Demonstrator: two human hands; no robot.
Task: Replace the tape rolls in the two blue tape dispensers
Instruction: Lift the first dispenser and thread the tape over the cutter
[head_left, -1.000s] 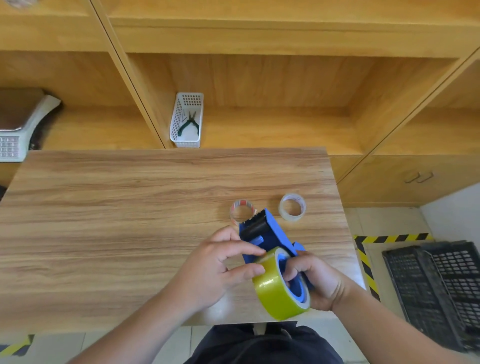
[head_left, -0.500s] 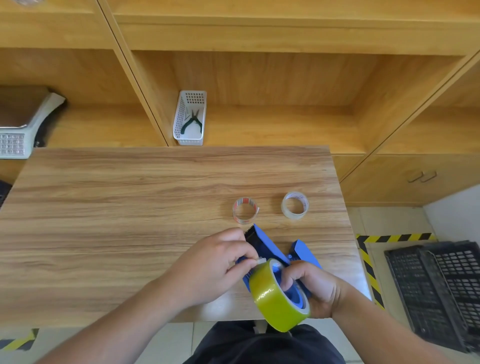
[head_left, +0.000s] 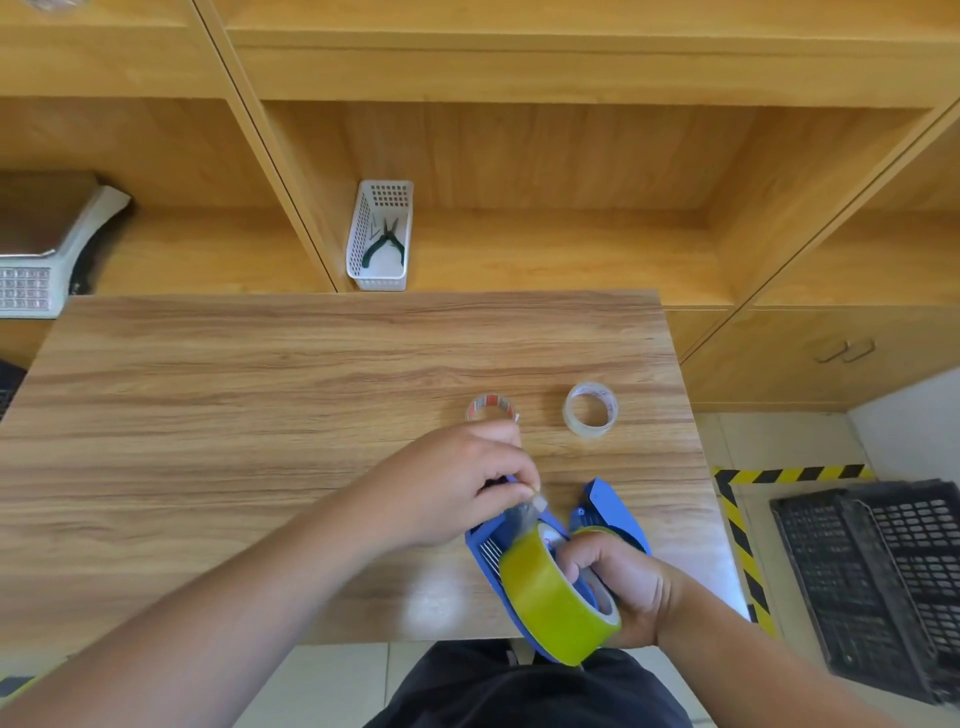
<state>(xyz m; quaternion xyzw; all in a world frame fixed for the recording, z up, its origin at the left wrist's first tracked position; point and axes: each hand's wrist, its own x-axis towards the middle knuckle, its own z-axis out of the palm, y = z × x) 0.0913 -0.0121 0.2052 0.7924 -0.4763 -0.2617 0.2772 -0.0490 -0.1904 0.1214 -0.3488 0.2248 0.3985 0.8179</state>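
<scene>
A blue tape dispenser (head_left: 488, 551) sits low over the table's near edge with a full yellow-green tape roll (head_left: 556, 597) mounted on it. My right hand (head_left: 623, 587) grips the dispenser and roll from the right. My left hand (head_left: 457, 488) pinches the loose tape end (head_left: 530, 506) above the dispenser's front. A second blue dispenser (head_left: 608, 506) lies on the table just behind my right hand. Two nearly used-up clear rolls rest further back: one with red print (head_left: 491, 408), partly hidden by my left hand, and one plain (head_left: 590, 409).
The wooden table (head_left: 260, 415) ends close to the dispensers on the right. A white basket with pliers (head_left: 381, 236) stands in the shelf behind. A scale (head_left: 47, 249) sits at far left. Black crates (head_left: 872, 571) lie on the floor at right.
My left hand has pulled the tape end up and away from the roll. The dispenser has tipped lower toward the table's near edge, uncovering the second dispenser behind it.
</scene>
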